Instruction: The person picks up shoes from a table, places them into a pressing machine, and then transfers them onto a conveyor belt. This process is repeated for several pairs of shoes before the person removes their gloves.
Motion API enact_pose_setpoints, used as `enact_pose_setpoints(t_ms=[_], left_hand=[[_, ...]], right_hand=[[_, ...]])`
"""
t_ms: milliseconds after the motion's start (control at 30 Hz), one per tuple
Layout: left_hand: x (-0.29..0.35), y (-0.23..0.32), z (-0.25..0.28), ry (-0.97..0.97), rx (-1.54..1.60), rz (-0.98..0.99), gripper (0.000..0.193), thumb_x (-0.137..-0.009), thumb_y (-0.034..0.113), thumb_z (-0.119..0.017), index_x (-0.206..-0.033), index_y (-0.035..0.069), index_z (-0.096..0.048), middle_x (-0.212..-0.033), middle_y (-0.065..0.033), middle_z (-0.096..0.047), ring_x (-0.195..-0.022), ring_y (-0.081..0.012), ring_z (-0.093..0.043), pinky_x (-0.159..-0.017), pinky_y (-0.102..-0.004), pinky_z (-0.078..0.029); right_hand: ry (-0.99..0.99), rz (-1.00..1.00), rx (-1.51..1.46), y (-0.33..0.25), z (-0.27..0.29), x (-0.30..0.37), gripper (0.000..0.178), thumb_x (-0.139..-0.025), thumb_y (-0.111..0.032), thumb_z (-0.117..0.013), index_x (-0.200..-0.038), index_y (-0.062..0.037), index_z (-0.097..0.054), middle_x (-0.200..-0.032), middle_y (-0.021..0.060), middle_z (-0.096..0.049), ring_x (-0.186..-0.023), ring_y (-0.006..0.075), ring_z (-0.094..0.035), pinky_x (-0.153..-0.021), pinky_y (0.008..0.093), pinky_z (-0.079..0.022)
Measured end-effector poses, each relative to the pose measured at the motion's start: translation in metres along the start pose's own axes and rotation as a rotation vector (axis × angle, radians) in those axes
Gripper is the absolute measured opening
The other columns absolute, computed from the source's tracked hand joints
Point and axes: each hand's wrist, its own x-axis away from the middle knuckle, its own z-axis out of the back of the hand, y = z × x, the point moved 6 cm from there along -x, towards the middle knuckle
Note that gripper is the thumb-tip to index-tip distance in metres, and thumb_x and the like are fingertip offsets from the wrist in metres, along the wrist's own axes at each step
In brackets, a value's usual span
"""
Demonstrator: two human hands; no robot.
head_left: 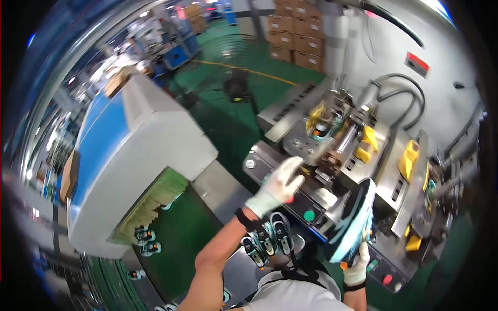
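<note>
My right hand (357, 265), in a white glove, is closed on a sneaker (358, 223) with light blue, white and black parts. The shoe is raised and tilted in front of the machine (329, 160), and its toe end points up and away. My left hand (277, 187), also gloved, hovers over the dark control panel with its fingers apart and nothing in them. Close to it on the panel are a red button (289, 199) and a green button (309, 215). Below my left wrist several black, white and teal shoes (267, 238) stand side by side near my body.
A grey and blue conveyor housing (176, 132) stands at the left; several shoes (148, 241) lie on its green belt (179, 246). Yellow parts (367, 145) sit on the machine's stations at the right. Farther off are a fan (236, 85) and stacked cartons (295, 39).
</note>
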Motion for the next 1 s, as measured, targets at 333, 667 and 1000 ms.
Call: enact_pose_setpoints(t_ms=[333, 667, 1000], left_hand=[[-0.136, -0.11, -0.095, -0.231, -0.156, 0.042, 0.053, -0.09, 0.017, -0.064, -0.136, -0.002, -0.047, -0.134, -0.0265, -0.052, -0.125, -0.0424, -0.051, -0.107, -0.0443, -0.041], [-0.214, -0.217, -0.199, -0.337, -0.434, 0.394, 0.08, -0.082, 0.042, -0.073, -0.142, 0.003, -0.038, -0.132, -0.0323, -0.051, -0.12, -0.046, -0.054, -0.1, -0.0464, -0.047], [-0.254, -0.159, -0.151, -0.399, -0.488, 0.424, 0.055, -0.078, 0.03, -0.078, -0.118, 0.002, -0.053, -0.118, -0.0235, -0.063, -0.109, -0.04, -0.062, -0.094, -0.0445, -0.05]], right_hand=[[0.122, 0.063, 0.061, -0.02, -0.005, -0.031, 0.071, -0.079, -0.008, -0.071, -0.144, -0.0006, -0.043, -0.13, 0.0097, -0.059, -0.119, 0.0205, -0.057, -0.101, 0.0348, -0.047], [0.231, -0.082, 0.11, -0.045, 0.013, 0.004, 0.105, -0.071, -0.024, -0.091, -0.153, 0.0005, -0.029, -0.142, 0.0112, -0.054, -0.126, 0.0225, -0.055, -0.107, 0.039, -0.043], [0.326, -0.127, 0.262, -0.048, 0.003, -0.028, 0.091, -0.077, -0.027, -0.085, -0.15, 0.0002, -0.038, -0.137, 0.0089, -0.058, -0.12, 0.0201, -0.057, -0.105, 0.037, -0.045]])
